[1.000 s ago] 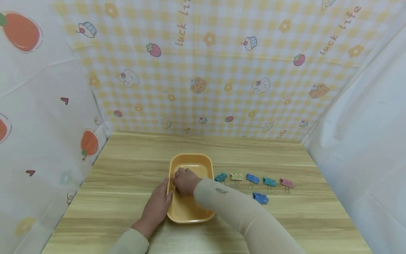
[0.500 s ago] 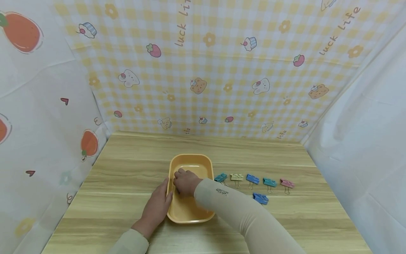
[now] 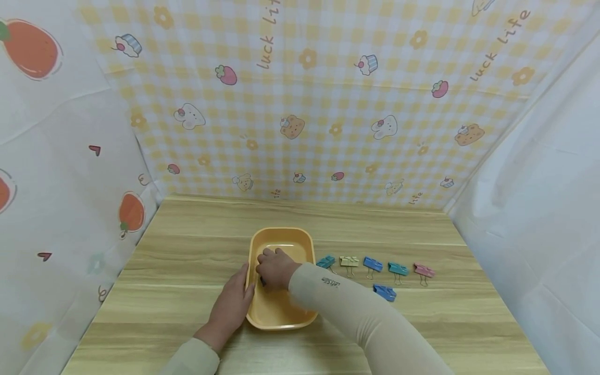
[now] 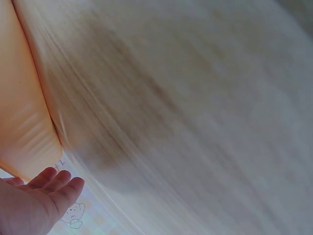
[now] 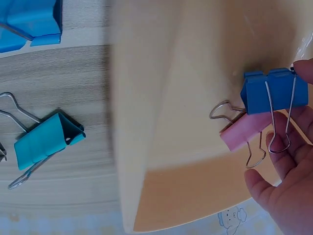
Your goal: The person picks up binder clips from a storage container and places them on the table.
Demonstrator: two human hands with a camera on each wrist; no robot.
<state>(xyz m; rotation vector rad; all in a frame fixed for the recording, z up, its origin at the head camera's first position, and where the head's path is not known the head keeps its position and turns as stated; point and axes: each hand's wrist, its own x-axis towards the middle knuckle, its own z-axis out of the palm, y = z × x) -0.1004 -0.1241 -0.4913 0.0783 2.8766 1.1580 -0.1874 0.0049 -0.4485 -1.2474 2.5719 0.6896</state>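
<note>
My left hand rests along the left side of a yellow-orange plastic tray, fingers extended and thumb at the rim. In the left wrist view, the straight fingers lie by the tray's outer wall. Inside the tray, my right hand pinches a blue binder clip at one end between thumb and fingers. A pink binder clip lies against the blue one, partly covered by it. From the head view, the right hand hides most of both clips.
Right of the tray, a row holds a teal clip, a yellow clip, a blue clip, another teal clip and a pink clip. One more blue clip lies nearer, beside the right sleeve.
My right hand stays low in the tray; its fingers and forearm have shifted only slightly, the sleeve a little to the right. The left hand and tray look unchanged.
</note>
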